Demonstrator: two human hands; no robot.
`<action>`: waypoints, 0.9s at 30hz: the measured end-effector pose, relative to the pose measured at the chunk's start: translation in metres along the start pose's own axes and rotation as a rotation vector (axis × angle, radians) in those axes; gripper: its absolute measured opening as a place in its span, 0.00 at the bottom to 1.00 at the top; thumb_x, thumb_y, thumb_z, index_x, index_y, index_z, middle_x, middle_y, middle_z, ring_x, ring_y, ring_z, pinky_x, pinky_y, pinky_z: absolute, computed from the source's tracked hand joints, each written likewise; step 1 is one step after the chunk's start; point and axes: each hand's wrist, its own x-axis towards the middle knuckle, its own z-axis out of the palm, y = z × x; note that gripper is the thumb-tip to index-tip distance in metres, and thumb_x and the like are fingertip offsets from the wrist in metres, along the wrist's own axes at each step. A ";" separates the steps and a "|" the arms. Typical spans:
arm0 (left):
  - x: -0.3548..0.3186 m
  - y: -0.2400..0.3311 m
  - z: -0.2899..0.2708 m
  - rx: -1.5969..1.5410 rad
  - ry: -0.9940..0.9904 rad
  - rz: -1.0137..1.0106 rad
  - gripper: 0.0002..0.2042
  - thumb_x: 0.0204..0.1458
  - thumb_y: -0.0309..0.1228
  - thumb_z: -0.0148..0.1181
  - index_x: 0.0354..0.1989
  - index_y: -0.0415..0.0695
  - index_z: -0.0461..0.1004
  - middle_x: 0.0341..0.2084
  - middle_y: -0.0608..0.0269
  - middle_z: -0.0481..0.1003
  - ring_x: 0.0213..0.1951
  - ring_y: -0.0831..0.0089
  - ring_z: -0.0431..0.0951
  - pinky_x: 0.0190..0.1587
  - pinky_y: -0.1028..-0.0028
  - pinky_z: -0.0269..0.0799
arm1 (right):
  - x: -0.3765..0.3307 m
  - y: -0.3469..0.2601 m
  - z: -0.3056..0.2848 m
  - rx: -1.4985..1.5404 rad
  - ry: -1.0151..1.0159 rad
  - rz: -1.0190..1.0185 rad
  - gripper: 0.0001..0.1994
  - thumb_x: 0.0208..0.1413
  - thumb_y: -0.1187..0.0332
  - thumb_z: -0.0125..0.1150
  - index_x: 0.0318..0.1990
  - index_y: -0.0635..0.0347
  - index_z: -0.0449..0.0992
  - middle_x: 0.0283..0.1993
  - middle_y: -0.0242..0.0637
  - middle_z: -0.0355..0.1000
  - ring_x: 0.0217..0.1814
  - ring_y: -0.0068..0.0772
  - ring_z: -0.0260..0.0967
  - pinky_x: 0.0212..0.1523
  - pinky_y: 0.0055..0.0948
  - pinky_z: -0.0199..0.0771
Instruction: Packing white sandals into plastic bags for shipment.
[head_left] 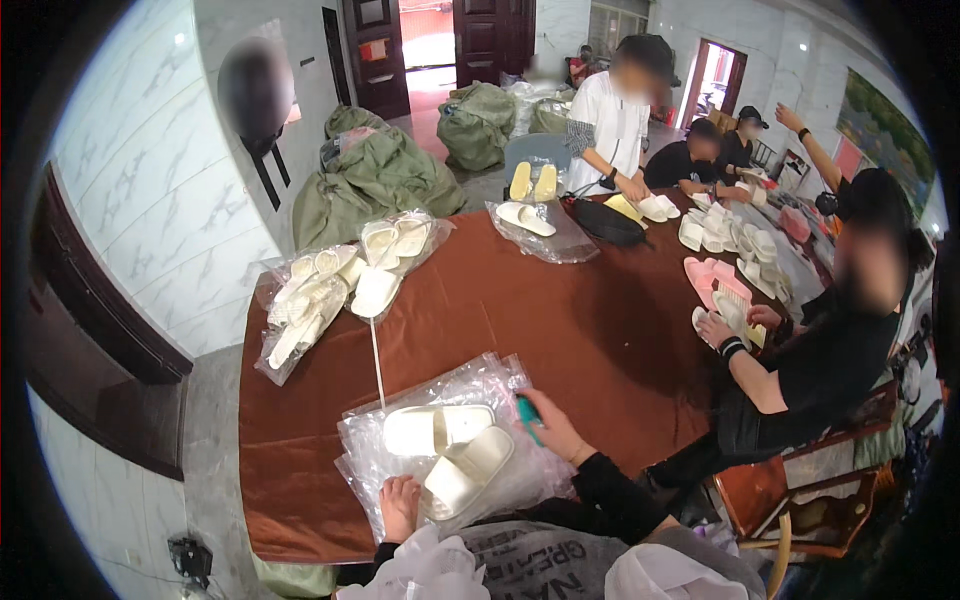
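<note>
Right hand (553, 428) has its grip pinched on a small teal tool (527, 415), at three o'clock of the white slippers (452, 453). Left hand (399, 506) lies at six o'clock, fingers pressed flat against the heel of the nearer slipper. Both slippers rest on clear plastic bags (480, 385) on the brown bench (560, 320). At eleven o'clock, more bagged slippers (340, 280); at two o'clock, a co-worker's hand (714, 328) handles pink slippers (712, 278).

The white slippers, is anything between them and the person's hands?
Nothing visible. The left hand already rests against the heel of the nearer white slipper, on the clear plastic bags. The right hand holds a small teal thing just beside them.
</note>
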 end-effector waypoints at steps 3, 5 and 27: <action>0.006 -0.002 -0.005 -0.144 0.007 0.117 0.06 0.47 0.23 0.59 0.34 0.42 0.74 0.44 0.55 0.75 0.47 0.52 0.71 0.49 0.57 0.67 | 0.001 -0.029 0.030 0.085 -0.401 0.053 0.25 0.56 0.65 0.61 0.61 0.56 0.64 0.55 0.46 0.68 0.53 0.43 0.68 0.54 0.37 0.67; -0.004 -0.014 -0.001 -0.174 0.024 0.099 0.07 0.47 0.20 0.58 0.35 0.40 0.73 0.44 0.52 0.74 0.46 0.50 0.71 0.48 0.58 0.70 | 0.003 -0.051 0.049 -0.045 -0.640 0.004 0.26 0.54 0.65 0.61 0.60 0.57 0.63 0.49 0.47 0.71 0.49 0.50 0.69 0.50 0.40 0.69; 0.029 0.024 -0.055 -0.152 0.225 -0.112 0.05 0.48 0.20 0.59 0.33 0.39 0.71 0.31 0.55 0.72 0.38 0.55 0.72 0.42 0.62 0.68 | 0.007 -0.073 0.086 -0.523 -0.670 -0.394 0.25 0.43 0.59 0.65 0.51 0.56 0.72 0.36 0.42 0.71 0.43 0.42 0.72 0.40 0.37 0.75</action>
